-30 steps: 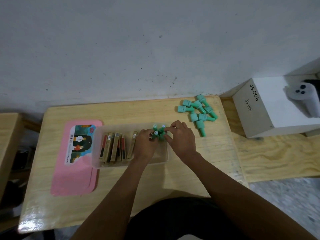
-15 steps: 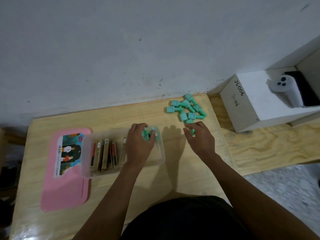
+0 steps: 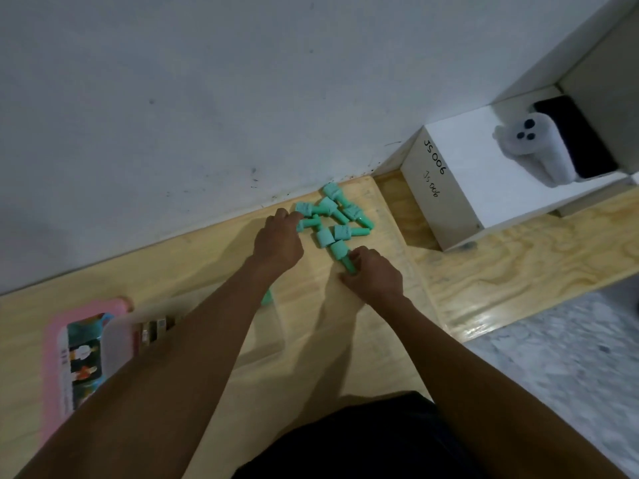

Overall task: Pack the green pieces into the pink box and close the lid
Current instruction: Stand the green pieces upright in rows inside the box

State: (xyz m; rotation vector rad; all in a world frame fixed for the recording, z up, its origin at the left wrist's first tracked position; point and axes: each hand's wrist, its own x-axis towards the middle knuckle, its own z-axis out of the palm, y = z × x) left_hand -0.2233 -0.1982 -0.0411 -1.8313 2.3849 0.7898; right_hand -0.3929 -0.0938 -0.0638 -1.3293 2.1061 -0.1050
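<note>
Green pieces (image 3: 333, 219) lie clustered on wooden table (image 3: 311, 340) against grey wall (image 3: 207, 98).

1. Wall (image 3: 207, 115) is closing off the far side right behind the green pieces (image 3: 333, 219); no approach from behind.
2. White box (image 3: 460, 188) is blocking the right, near the pile, with a narrow strip of table (image 3: 390, 216) between.
3. Left hand (image 3: 278, 242) and right hand (image 3: 375, 276) are occupying the pile's near edge.
4. Clear box (image 3: 117, 340) and pink lid (image 3: 52, 357) are sitting well left, partly under the left forearm.
5. Bare tabletop between the forearms is staying open.
</note>
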